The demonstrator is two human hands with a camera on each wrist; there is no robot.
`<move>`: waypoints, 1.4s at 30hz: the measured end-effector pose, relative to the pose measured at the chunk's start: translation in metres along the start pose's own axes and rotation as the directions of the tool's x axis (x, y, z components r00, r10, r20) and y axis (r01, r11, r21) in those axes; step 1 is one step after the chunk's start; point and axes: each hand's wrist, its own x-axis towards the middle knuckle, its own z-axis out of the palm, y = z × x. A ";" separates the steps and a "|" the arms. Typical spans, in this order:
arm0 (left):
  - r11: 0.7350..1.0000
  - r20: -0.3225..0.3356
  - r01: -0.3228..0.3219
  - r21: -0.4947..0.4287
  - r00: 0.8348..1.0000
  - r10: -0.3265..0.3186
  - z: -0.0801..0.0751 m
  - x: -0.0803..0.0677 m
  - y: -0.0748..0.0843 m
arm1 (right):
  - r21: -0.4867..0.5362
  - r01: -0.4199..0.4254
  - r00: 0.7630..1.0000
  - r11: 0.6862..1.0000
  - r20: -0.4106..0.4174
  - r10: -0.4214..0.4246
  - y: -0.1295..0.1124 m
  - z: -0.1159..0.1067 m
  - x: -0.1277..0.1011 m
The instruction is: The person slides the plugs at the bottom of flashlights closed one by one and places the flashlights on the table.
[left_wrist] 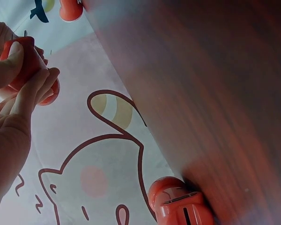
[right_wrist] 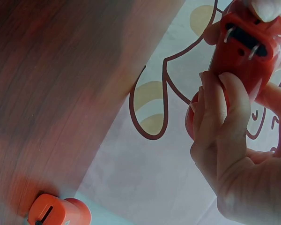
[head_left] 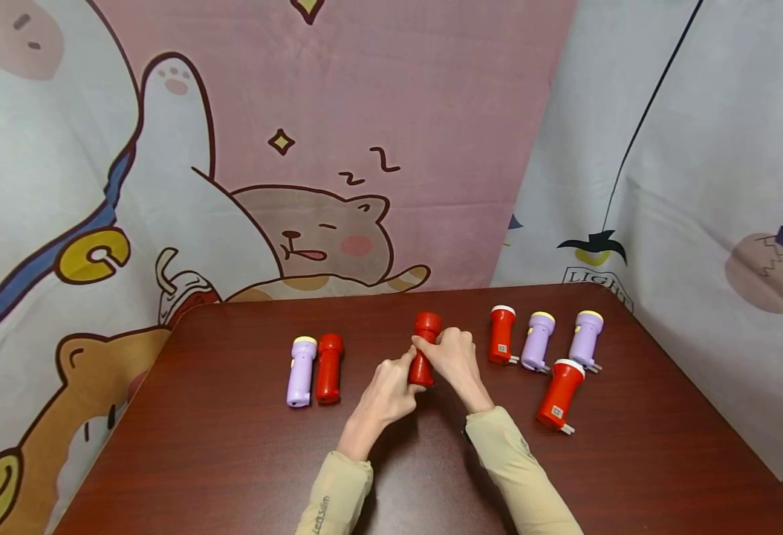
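Both hands hold one red flashlight (head_left: 421, 368) above the middle of the table. My left hand (head_left: 386, 388) grips its near end from the left. From the right, my right hand (head_left: 457, 360) has its fingers and thumb around the body. In the right wrist view, two metal prongs (right_wrist: 241, 43) stand out from a dark slot at the flashlight's end. The left wrist view also shows the prongs, with a thumb (left_wrist: 15, 58) pressed on the body close to them.
Left of the hands lie a purple flashlight (head_left: 301, 377) and a red flashlight (head_left: 329, 371), side by side. On the right are red flashlights (head_left: 501, 336) (head_left: 560, 397) and purple flashlights (head_left: 537, 343) (head_left: 585, 340), prongs showing. A printed cloth (head_left: 465, 148) hangs behind the brown table (head_left: 231, 461).
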 end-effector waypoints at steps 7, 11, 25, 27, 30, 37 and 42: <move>1.000 -0.005 -0.014 -0.001 1.000 0.014 0.001 0.000 -0.001 | -0.005 0.006 1.000 1.000 -0.002 -0.006 0.000 0.000 0.000; 1.000 -0.002 -0.014 -0.009 1.000 0.014 0.001 0.000 0.000 | -0.006 0.008 1.000 1.000 0.000 -0.008 0.000 0.000 0.000; 1.000 0.026 -0.009 -0.013 1.000 0.009 -0.003 0.000 -0.001 | -0.001 -0.005 1.000 1.000 0.012 0.005 -0.001 -0.002 -0.001; 1.000 0.038 -0.002 -0.015 0.999 0.003 -0.003 0.000 0.000 | -0.005 -0.006 1.000 1.000 0.013 0.006 -0.001 -0.001 -0.001; 1.000 0.055 0.014 -0.027 0.998 -0.013 -0.005 0.000 -0.001 | -0.014 -0.005 1.000 1.000 0.013 0.005 -0.001 0.000 -0.001; 0.998 0.094 0.040 -0.054 0.995 -0.035 -0.008 0.000 0.000 | -0.021 -0.010 1.000 1.000 0.015 0.011 -0.002 0.000 -0.001; 0.998 0.110 0.028 -0.060 0.994 -0.022 -0.009 0.000 -0.002 | -0.018 -0.016 1.000 1.000 0.020 0.017 0.000 0.001 -0.001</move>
